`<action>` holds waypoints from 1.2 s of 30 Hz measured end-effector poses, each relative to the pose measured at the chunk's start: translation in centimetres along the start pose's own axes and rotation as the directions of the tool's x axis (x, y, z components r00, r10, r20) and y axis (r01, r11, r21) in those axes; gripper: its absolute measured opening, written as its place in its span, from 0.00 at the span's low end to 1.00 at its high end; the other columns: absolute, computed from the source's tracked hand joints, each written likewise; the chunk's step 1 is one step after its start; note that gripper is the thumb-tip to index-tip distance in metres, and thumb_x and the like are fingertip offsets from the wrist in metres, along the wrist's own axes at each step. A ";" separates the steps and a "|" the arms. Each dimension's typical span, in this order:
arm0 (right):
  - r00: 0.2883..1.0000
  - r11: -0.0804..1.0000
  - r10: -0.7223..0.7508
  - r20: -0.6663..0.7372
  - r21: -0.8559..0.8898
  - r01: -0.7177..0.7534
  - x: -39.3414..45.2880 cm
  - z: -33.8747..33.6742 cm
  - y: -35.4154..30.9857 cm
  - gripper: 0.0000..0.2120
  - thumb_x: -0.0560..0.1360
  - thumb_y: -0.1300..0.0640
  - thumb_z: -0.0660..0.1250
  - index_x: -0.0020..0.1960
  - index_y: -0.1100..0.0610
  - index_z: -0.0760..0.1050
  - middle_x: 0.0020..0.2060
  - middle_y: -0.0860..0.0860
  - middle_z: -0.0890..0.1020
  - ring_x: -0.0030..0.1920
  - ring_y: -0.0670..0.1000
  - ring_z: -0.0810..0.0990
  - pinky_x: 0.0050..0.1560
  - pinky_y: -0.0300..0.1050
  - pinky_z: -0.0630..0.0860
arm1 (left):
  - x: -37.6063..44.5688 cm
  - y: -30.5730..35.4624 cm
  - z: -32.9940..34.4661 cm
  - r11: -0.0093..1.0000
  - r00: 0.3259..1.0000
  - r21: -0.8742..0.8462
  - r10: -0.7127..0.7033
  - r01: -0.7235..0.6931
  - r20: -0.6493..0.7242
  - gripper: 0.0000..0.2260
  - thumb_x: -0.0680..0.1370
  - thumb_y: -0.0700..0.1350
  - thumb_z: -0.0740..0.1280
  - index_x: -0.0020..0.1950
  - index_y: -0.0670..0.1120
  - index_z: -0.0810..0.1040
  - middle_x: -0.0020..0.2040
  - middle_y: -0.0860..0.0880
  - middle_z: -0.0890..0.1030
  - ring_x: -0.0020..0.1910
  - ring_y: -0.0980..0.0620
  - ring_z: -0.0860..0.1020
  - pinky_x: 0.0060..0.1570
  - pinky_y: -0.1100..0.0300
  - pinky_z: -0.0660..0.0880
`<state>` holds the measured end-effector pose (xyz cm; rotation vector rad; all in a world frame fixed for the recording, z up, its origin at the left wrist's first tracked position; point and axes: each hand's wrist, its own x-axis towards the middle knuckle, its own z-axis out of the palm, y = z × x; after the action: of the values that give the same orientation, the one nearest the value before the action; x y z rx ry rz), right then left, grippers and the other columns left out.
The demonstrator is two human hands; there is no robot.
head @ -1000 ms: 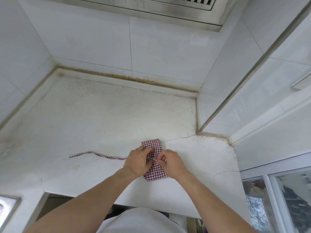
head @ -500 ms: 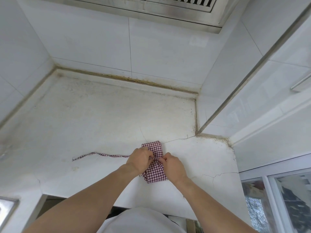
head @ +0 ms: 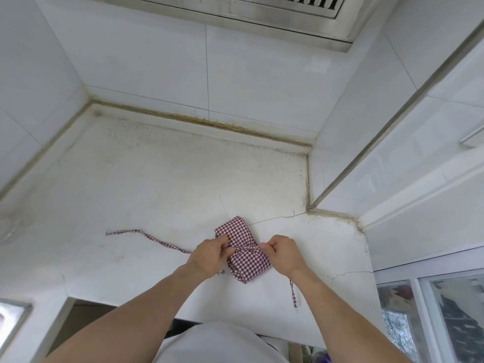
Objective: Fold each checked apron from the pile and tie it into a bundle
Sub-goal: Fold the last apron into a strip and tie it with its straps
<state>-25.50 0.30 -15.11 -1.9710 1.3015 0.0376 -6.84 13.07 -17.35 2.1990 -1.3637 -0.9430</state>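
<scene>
1. Folded red-and-white checked cloth apron (head: 242, 254): a compact bundle lying on the white, cracked stone table (head: 146, 184), near its front edge and between the two hands.
2. Left hand (head: 209, 255): fingers curled at the bundle's left side, pinching the narrow checked tie strap (head: 149, 238) where it meets the cloth.
3. Right hand (head: 284, 254): fingers curled at the bundle's right side, pinching the strap where it crosses the bundle's cinched middle.
4. Left length of the strap: it trails flat across the table, away to the left.
5. Short checked strap end (head: 293, 294): it lies below the right wrist, pointing toward the front edge.
6. Surroundings: white tiled wall (head: 157, 61) behind; steel range hood (head: 262, 11) above; steel sink corner (head: 10, 318) at lower left.
</scene>
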 end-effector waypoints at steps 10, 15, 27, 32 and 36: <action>1.000 1.000 0.024 -0.015 -0.018 -0.024 -0.5 -0.2 0.1 0.16 0.79 0.48 0.68 0.36 0.53 0.71 0.31 0.47 0.76 0.31 0.45 0.72 0.31 0.35 0.67 | -0.4 -0.5 -0.9 0.987 0.992 -0.114 -0.119 0.113 -0.043 0.12 0.82 0.45 0.65 0.38 0.51 0.72 0.34 0.53 0.75 0.35 0.52 0.73 0.35 0.64 0.66; 0.996 0.999 0.048 -0.077 0.012 -0.047 -0.9 0.0 -1.0 0.11 0.75 0.49 0.71 0.39 0.55 0.77 0.34 0.46 0.80 0.38 0.48 0.80 0.35 0.37 0.73 | -0.4 0.2 -2.4 0.924 0.959 -0.260 -0.281 0.279 0.032 0.17 0.81 0.48 0.65 0.34 0.44 0.70 0.31 0.50 0.71 0.30 0.53 0.68 0.31 0.63 0.65; 0.999 0.987 -0.026 -0.033 0.160 0.031 -2.1 3.1 -3.6 0.13 0.68 0.50 0.78 0.42 0.52 0.75 0.31 0.44 0.75 0.29 0.42 0.71 0.27 0.33 0.66 | -1.2 4.8 -3.6 0.687 0.984 -0.717 -0.176 0.119 -0.005 0.13 0.79 0.41 0.68 0.36 0.35 0.79 0.40 0.44 0.85 0.38 0.55 0.80 0.46 0.63 0.77; 0.996 0.962 -0.052 0.079 0.270 0.029 -2.3 3.0 -3.0 0.10 0.72 0.49 0.76 0.42 0.52 0.77 0.39 0.47 0.81 0.40 0.45 0.79 0.36 0.34 0.72 | -0.6 4.3 -2.6 0.673 0.970 -0.712 -0.239 0.201 0.048 0.19 0.84 0.46 0.61 0.33 0.46 0.65 0.26 0.52 0.68 0.26 0.54 0.65 0.30 0.61 0.64; 0.997 0.932 -0.014 0.078 0.361 -0.015 -2.5 2.1 -0.9 0.10 0.71 0.52 0.78 0.39 0.55 0.78 0.40 0.52 0.85 0.45 0.53 0.84 0.47 0.48 0.80 | -0.5 3.1 -2.4 0.695 0.964 -0.673 -0.241 0.253 0.113 0.18 0.84 0.47 0.60 0.35 0.45 0.66 0.26 0.51 0.68 0.25 0.54 0.65 0.27 0.62 0.63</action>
<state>-25.17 3.66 -15.08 -1.6377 1.1633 -0.1154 -7.30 12.07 -13.53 1.7914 -0.5535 -1.3047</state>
